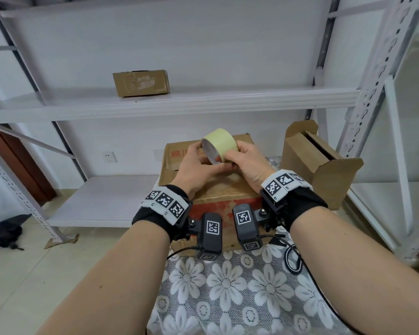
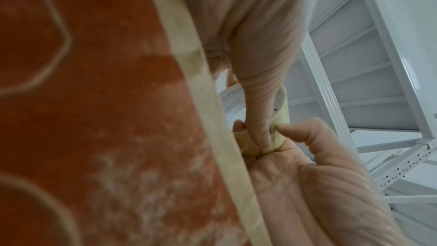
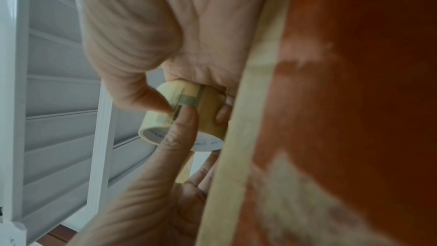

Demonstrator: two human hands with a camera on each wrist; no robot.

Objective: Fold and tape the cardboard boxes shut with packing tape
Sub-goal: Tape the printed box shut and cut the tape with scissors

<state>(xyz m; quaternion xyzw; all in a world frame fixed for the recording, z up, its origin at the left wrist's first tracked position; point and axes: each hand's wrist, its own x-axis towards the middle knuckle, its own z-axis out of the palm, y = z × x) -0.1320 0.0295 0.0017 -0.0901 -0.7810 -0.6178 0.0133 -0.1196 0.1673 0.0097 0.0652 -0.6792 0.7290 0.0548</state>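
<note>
I count three cardboard boxes and one roll of packing tape (image 1: 219,144). Both my hands are on that roll, holding it in the air just above the large box (image 1: 218,189), which sits closed on the flower-patterned lace cloth (image 1: 227,286) right in front of me. My left hand (image 1: 198,166) has its fingers curled round the roll's near rim, the thumb reaching across the open core. My right hand (image 1: 248,163) pinches the roll's outer face between thumb and forefinger; in the right wrist view those two fingertips (image 3: 165,108) meet on the tape's surface at what looks like the tape end, though I cannot tell if any is lifted. The second box (image 1: 320,163) stands to the right with its top flaps open. The third, a small box (image 1: 141,83), rests closed on the white shelf (image 1: 203,102) above, well apart from the others.
</note>
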